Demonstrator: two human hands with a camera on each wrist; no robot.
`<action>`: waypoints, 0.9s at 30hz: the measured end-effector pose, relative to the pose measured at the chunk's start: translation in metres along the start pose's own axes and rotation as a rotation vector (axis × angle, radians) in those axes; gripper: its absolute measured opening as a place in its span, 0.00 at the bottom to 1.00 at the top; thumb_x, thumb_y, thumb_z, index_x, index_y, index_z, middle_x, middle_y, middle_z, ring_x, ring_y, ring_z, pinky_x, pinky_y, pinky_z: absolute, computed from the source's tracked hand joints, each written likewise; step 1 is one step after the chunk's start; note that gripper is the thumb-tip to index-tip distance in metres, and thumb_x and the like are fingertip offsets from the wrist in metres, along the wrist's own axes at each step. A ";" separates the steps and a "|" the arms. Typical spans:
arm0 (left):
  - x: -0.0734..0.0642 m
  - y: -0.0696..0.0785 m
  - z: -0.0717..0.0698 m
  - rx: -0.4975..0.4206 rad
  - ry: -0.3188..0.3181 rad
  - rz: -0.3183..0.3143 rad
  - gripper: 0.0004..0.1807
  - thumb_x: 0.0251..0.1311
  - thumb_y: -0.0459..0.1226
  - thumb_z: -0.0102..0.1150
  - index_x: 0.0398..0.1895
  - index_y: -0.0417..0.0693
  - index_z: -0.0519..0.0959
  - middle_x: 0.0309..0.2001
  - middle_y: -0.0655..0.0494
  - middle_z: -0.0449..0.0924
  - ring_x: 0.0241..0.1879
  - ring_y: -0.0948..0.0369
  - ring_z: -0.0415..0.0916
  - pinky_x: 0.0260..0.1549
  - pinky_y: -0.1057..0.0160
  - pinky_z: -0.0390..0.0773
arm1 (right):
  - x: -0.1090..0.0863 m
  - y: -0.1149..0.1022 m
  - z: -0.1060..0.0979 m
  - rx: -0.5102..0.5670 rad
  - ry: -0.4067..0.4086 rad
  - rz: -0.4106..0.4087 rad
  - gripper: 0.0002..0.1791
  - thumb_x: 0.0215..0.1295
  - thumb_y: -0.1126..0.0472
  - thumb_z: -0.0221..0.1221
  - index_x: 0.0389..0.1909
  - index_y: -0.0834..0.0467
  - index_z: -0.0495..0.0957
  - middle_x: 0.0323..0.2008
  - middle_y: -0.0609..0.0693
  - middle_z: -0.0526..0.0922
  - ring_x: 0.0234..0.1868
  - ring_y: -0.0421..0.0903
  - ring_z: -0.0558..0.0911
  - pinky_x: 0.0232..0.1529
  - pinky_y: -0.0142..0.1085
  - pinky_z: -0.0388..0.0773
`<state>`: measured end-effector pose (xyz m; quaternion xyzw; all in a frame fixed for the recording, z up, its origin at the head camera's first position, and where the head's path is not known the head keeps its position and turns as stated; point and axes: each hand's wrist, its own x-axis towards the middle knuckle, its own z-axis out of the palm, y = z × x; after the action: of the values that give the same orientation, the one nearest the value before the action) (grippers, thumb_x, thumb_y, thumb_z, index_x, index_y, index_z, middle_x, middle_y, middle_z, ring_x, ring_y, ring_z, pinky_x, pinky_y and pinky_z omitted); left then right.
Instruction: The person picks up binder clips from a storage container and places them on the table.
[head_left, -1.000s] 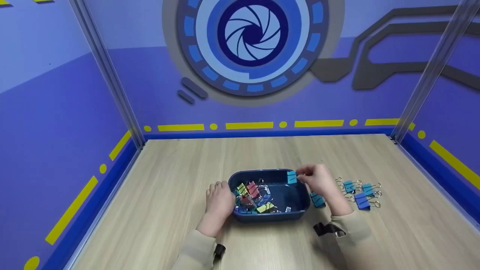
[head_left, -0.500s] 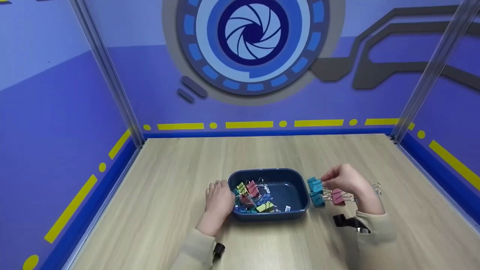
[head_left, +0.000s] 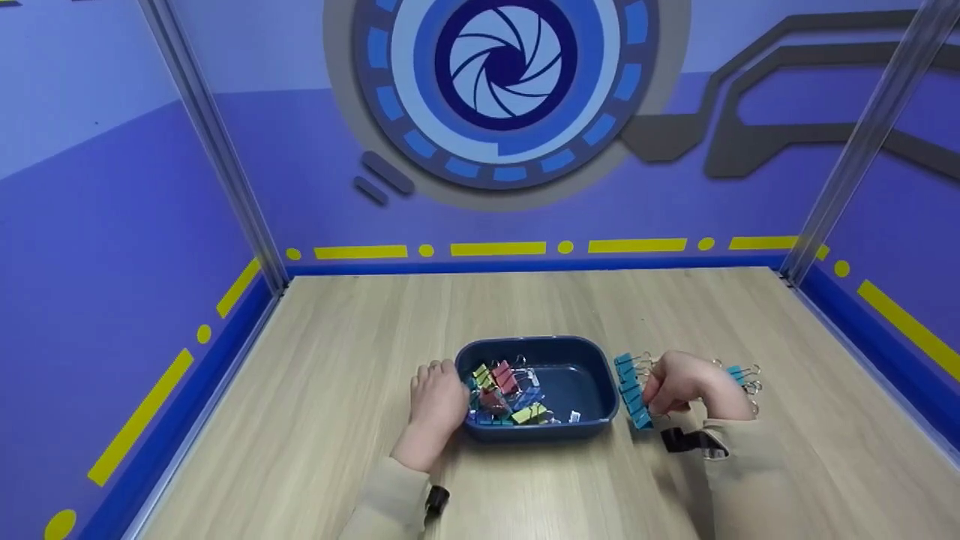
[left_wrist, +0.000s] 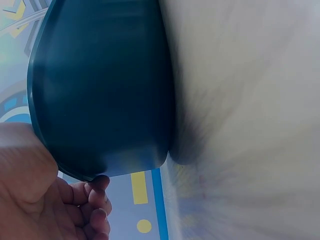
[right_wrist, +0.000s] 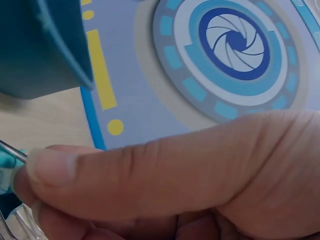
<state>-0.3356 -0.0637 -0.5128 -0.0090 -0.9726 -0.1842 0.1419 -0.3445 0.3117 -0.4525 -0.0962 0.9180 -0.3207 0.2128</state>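
Note:
My left hand (head_left: 439,397) holds the left end of a dark blue plastic tray (head_left: 536,433); in the left wrist view its fingers curl in at the rim. Inside the tray, mostly to the left, lie several binder clips, among them a yellow one (head_left: 530,414) and a pink one (head_left: 505,379). Just right of the tray, teal binder clips (head_left: 625,366) form a short row, wire handles pointing right. At its near end my right hand (head_left: 690,382) pinches a teal binder clip (head_left: 640,417); the right wrist view shows a wire handle (right_wrist: 12,151) between thumb and forefinger.
Beyond my right hand lie more clips, with a teal one (head_left: 739,375) showing; the hand and forearm cover others. The wooden table (head_left: 360,337) is closed in by a printed back wall (head_left: 270,172) and side walls.
My right hand has carried a teal clip from over the tray's right end to the row beside it, then moved nearer along the row. The left hand has stayed at the tray.

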 end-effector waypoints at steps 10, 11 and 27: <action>-0.001 0.000 -0.001 0.013 0.004 0.007 0.13 0.63 0.35 0.58 0.44 0.33 0.77 0.41 0.40 0.80 0.44 0.45 0.74 0.45 0.49 0.72 | 0.006 0.008 0.005 -0.111 0.008 0.061 0.07 0.45 0.73 0.72 0.26 0.62 0.86 0.20 0.43 0.82 0.23 0.38 0.74 0.27 0.31 0.71; -0.001 0.000 -0.001 0.013 0.002 0.006 0.13 0.63 0.35 0.58 0.44 0.33 0.77 0.41 0.40 0.80 0.44 0.45 0.74 0.45 0.49 0.71 | 0.007 0.009 0.005 -0.124 0.006 0.058 0.07 0.45 0.73 0.72 0.25 0.62 0.86 0.20 0.42 0.82 0.23 0.38 0.74 0.27 0.31 0.71; 0.000 0.002 -0.002 -0.001 -0.016 -0.008 0.14 0.64 0.36 0.58 0.46 0.33 0.77 0.44 0.39 0.80 0.47 0.44 0.74 0.47 0.48 0.71 | -0.014 -0.014 -0.004 -0.151 0.199 0.103 0.06 0.47 0.74 0.65 0.23 0.61 0.79 0.21 0.48 0.77 0.22 0.41 0.73 0.24 0.34 0.69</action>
<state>-0.3348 -0.0628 -0.5106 -0.0066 -0.9736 -0.1849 0.1334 -0.3338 0.3078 -0.4365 -0.0324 0.9598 -0.2472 0.1289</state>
